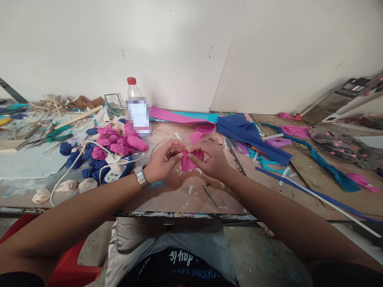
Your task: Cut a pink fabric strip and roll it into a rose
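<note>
Both my hands meet over the middle of the worktable [209, 199] and pinch one small folded piece of pink fabric [188, 162]. My left hand [163, 161], with a metal watch on the wrist, grips its left edge with thumb and fingers closed. My right hand [209, 157] pinches the top and right side, fingers curled over the cloth. A second bit of pink cloth [196, 136] lies just behind my hands.
A pile of rolled pink [118, 142] and blue fabric pieces [89, 165] lies at left by a white power strip [115, 169] with cable. A plastic bottle [136, 105] stands behind. Blue cloth [248, 133] and strips lie at right; green-handled scissors [56, 134] far left.
</note>
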Demonstrator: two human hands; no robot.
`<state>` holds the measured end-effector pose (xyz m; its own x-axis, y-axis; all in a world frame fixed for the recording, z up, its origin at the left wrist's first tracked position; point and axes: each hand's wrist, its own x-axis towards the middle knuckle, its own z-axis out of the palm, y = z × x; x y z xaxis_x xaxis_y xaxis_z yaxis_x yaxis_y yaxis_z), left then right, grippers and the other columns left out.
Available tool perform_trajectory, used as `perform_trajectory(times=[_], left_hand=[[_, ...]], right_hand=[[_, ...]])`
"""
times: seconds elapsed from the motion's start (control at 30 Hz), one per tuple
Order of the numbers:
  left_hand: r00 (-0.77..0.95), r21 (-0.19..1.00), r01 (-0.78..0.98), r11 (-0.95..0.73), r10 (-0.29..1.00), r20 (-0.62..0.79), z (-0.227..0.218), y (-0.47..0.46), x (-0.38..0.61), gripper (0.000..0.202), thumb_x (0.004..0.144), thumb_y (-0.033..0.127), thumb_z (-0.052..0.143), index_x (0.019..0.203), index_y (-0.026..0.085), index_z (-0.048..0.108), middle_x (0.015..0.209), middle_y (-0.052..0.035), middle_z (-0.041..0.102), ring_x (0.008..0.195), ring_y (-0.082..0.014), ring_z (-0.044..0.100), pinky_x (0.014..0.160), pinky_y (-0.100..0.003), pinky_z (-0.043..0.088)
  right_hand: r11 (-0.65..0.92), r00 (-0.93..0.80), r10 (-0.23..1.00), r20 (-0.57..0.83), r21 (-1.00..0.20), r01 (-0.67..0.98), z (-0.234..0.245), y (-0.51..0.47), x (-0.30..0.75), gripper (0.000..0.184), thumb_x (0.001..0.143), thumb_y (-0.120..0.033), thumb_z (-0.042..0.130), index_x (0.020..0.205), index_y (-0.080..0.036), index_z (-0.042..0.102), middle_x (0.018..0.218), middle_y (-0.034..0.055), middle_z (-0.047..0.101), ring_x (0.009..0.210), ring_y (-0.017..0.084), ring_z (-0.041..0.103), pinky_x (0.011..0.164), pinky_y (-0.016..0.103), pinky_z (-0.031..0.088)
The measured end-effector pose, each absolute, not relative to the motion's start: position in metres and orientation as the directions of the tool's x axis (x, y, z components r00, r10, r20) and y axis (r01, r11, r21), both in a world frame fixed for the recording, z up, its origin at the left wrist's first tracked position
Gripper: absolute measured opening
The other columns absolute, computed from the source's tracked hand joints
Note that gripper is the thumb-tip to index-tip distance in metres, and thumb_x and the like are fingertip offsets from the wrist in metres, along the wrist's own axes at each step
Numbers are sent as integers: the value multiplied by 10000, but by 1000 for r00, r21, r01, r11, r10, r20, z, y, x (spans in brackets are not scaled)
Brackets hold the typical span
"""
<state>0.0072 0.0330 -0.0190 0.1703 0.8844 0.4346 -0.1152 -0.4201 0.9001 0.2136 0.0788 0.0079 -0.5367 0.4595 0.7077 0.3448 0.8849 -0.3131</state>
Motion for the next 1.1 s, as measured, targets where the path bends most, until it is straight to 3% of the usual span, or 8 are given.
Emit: perform_trajectory(times=[0.23,0.4,0.67,0.8,0.97,1.1], left_hand=[[218,929,-184,-321,908,357,-17,33,5,404,932,426,771,1235,209,616,1200,-105,755,1101,-233,728,942,-347,526],[257,930,-236,-283,904,341,-15,30,7,424,945,407,756,1298,225,605,1301,-122,743,1245,-272,689,1005,-379,518],[307,927,-307,-215,900,311,-16,27,8,558,943,359,770,1426,237,520,1277,-113,749,1109,-212,730,938,-322,537],[318,931,-313,-187,903,288,-18,28,8,631,933,387,777,1478,262,484,1261,-104,762,1114,-236,737,940,-349,547],[296,926,-291,-239,898,325,-20,29,9,552,940,393,766,1427,278,534,1275,-101,749,1175,-242,707,1017,-391,526],[220,917,-211,-338,898,381,-17,30,9,429,908,378,803,1273,226,636,1211,-107,725,1146,-228,684,985,-367,534]], right_hand=[[880,-534,465,706,-303,366,6,81,213,200,988,-410,704,900,-231,682,829,8,753,798,208,667,877,415,385],[876,-554,479,681,-326,356,4,81,213,234,1006,-450,676,1030,-221,715,939,49,744,898,231,667,878,415,429],[894,-560,435,705,-260,366,2,80,213,276,1022,-468,638,1140,-274,796,1004,77,657,985,252,622,877,432,463],[910,-567,400,720,-238,340,2,80,213,246,1031,-429,633,1138,-293,807,1038,74,659,976,242,613,888,442,467],[902,-576,423,700,-266,339,1,79,212,226,1038,-401,628,1124,-285,801,1061,73,697,1010,246,633,936,457,470],[893,-557,441,704,-282,350,1,81,214,206,1027,-407,649,1094,-273,790,1074,74,736,1033,257,655,950,457,466]])
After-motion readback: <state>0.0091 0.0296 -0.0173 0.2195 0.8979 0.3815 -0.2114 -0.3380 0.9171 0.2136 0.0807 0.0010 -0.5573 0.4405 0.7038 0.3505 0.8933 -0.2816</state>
